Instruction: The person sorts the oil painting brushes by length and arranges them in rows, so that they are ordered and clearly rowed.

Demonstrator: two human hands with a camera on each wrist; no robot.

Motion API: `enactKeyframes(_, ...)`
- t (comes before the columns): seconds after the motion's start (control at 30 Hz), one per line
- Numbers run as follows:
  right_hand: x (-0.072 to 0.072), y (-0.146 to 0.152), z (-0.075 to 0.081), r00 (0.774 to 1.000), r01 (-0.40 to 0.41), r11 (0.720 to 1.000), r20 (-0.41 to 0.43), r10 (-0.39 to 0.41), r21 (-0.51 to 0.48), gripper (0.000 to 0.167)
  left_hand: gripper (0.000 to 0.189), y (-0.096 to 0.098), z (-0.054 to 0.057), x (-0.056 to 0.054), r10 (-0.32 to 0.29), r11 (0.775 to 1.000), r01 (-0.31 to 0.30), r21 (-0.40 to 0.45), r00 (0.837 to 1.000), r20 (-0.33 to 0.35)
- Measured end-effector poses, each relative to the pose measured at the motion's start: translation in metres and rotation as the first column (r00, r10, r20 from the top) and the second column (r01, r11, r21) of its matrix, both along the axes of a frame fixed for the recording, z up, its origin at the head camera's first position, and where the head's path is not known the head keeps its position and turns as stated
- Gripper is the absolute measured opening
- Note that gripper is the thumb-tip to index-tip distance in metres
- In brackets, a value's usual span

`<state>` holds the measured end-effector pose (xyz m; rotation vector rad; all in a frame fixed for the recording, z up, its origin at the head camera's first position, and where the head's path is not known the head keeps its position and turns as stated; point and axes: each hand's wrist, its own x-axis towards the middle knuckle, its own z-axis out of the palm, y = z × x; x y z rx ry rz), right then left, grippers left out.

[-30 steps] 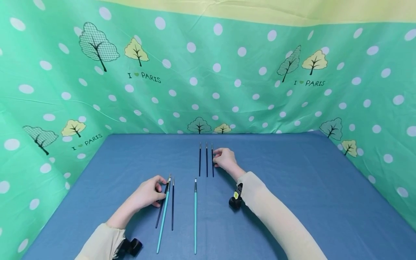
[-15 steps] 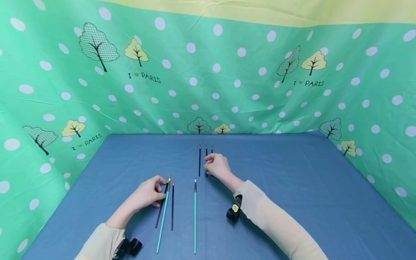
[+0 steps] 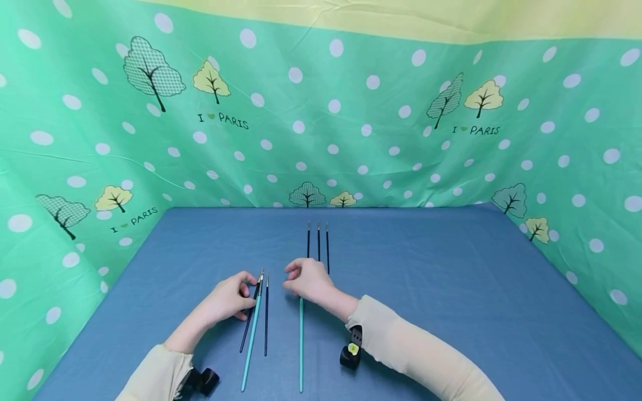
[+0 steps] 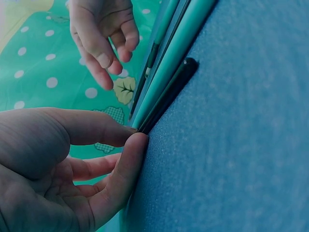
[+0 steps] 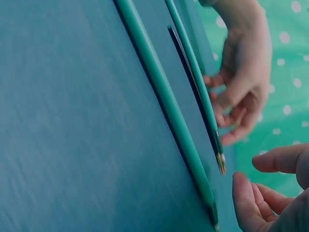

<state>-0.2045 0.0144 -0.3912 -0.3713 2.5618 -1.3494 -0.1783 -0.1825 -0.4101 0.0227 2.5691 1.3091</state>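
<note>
My left hand (image 3: 232, 296) pinches a dark paintbrush (image 3: 246, 333) near its bristle end, thumb and forefinger meeting at it in the left wrist view. A teal paintbrush (image 3: 250, 348) lies slanted right against those fingertips, and another dark paintbrush (image 3: 267, 323) lies just to the right. My right hand (image 3: 312, 280) hovers with thumb and fingers apart and nothing between them. From the head view it covers the upper end of a second teal paintbrush (image 3: 301, 345). In the right wrist view, that teal brush (image 5: 166, 96) runs past the fingertips.
Three dark paintbrushes, among them the middle one (image 3: 318, 242), lie side by side farther back, their lower ends partly behind the right hand. Blue cloth (image 3: 426, 267) covers the table. A green dotted curtain (image 3: 331, 128) hangs along the back and sides.
My right hand has moved left and nearer, from beside the rightmost back paintbrush to over the tip of the right teal one. The left hand has stayed in place.
</note>
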Motion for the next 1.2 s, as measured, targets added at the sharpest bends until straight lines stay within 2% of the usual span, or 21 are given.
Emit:
enactKeyframes(0.2, 0.016, -0.014, -0.004, 0.999, -0.036, 0.999, 0.03, 0.035, 0.01, 0.032, 0.036, 0.0, 0.001, 0.0, -0.003, 1.0, 0.003, 0.004, 1.0, -0.004)
enactKeyframes(0.43, 0.027, -0.026, -0.01, 0.997, -0.076, 0.995, 0.013, 0.075, 0.066, 0.041, 0.036, -0.001, 0.002, 0.0, -0.013, 1.0, 0.013, 0.013, 1.0, -0.003)
enactKeyframes(0.6, 0.028, -0.033, -0.013, 0.997, -0.083, 0.987, 0.015, 0.082, 0.138, 0.049, 0.036, 0.0, 0.003, 0.0, -0.013, 1.0, 0.013, 0.018, 1.0, 0.002)
enactKeyframes(0.77, 0.027, -0.036, -0.013, 0.997, -0.081, 0.983, 0.02, 0.079, 0.166, 0.055, 0.037, 0.001, 0.003, 0.0, -0.012, 1.0, 0.012, 0.007, 1.0, 0.006)
enactKeyframes(1.2, 0.026, -0.039, -0.004, 0.994, -0.107, 0.958, 0.015, 0.106, 0.267, 0.049, 0.036, 0.0, 0.003, 0.0, -0.019, 1.0, 0.019, -0.002, 1.0, 0.008)
